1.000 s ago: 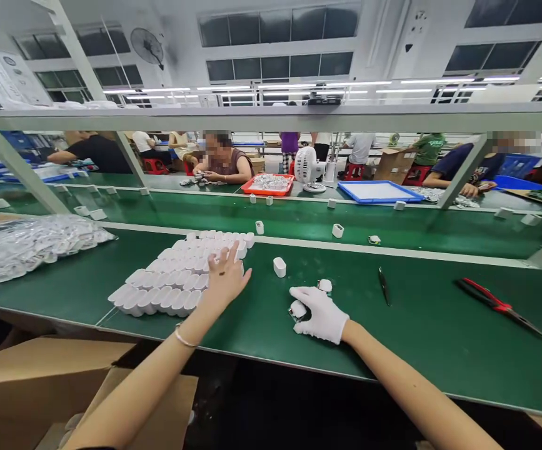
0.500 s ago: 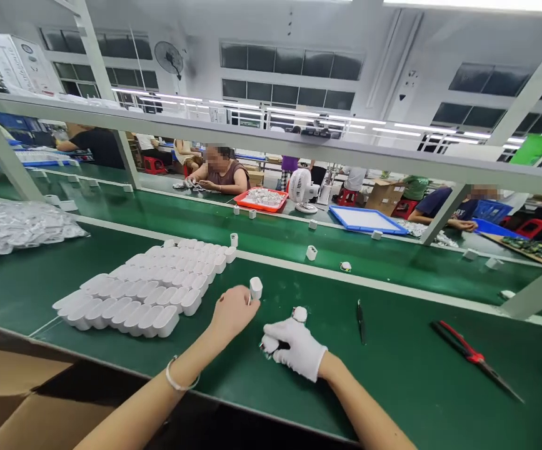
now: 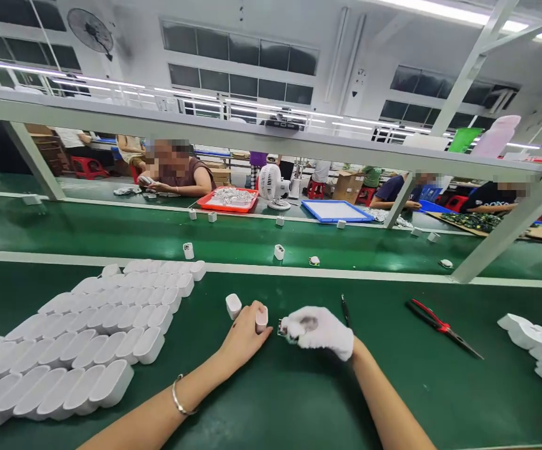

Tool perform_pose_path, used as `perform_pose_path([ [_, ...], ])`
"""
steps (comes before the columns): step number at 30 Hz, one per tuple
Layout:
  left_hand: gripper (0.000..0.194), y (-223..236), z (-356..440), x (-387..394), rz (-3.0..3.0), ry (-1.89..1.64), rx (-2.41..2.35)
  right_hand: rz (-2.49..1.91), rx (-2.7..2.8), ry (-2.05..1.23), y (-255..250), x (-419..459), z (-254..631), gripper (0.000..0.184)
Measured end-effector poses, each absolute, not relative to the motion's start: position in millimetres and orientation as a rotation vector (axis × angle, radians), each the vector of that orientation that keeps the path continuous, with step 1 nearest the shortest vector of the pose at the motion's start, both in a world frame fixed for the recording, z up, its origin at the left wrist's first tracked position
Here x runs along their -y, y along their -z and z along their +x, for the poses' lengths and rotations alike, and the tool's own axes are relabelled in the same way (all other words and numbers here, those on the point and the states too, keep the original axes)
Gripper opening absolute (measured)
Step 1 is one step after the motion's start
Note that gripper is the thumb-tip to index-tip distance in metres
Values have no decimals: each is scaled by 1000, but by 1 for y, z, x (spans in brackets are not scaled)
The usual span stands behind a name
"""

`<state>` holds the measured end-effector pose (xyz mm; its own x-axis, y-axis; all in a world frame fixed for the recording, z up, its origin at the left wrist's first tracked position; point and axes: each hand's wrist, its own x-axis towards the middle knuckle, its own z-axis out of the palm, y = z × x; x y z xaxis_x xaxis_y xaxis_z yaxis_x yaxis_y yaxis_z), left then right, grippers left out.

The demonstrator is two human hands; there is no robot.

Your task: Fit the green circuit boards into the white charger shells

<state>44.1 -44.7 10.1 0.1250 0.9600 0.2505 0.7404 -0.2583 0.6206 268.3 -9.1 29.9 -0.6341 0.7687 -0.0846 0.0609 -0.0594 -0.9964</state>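
My left hand (image 3: 245, 337), bare with a bracelet at the wrist, closes around a small white plastic housing (image 3: 262, 319) just above the green table. A second white housing (image 3: 234, 306) is right beside its knuckles; whether the hand touches it I cannot tell. My right hand (image 3: 322, 330), in a white glove, pinches a small white part with a circuit board (image 3: 287, 329) at its fingertips, close to the left hand. The glove hides most of that part. To the left, rows of white oval housings (image 3: 83, 350) lie packed together on the table.
Black tweezers (image 3: 344, 309) lie behind the right hand, and red-handled pliers (image 3: 444, 326) to its right. More white housings (image 3: 540, 350) sit at the right edge. Beyond a pale rail, a green belt (image 3: 233, 234) carries scattered white pieces. Slanted posts (image 3: 505, 222) support an overhead shelf. Co-workers sit across.
The view has shifted right and closer. My right hand has lifted from the table with the circuit part pinched. My left hand has come lower and nearer to it.
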Motion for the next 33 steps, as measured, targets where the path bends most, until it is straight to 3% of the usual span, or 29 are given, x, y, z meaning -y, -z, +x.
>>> perform_pose_path([
  [4, 51, 1, 35, 42, 1787, -965, -1531, -1069, 1407, -1528, -17, 4, 252, 58],
  [7, 48, 3, 32, 40, 1750, -969, -1481, -1136, 1376, -1487, -6, 13, 232, 60],
  [12, 49, -2, 24, 37, 1742, -1116, -1204, -1023, 1398, -1298, -11, 25, 219, 46],
  [16, 54, 0, 19, 38, 1620, -999, -860, -901, 1402, -1408, -30, 32, 228, 52],
  [19, 40, 1, 18, 40, 1557, -936, -691, -875, 1514, -1479, -36, 40, 233, 50],
  [29, 32, -8, 21, 47, 1693, -871, -767, -832, 2048, -917, -35, 46, 232, 21],
  [31, 39, -13, 21, 50, 1818, -840, -804, -843, 2115, -918, -46, 48, 227, 15],
  [33, 51, -18, 22, 53, 1947, -797, -828, -823, 2164, -979, -58, 52, 222, 24],
])
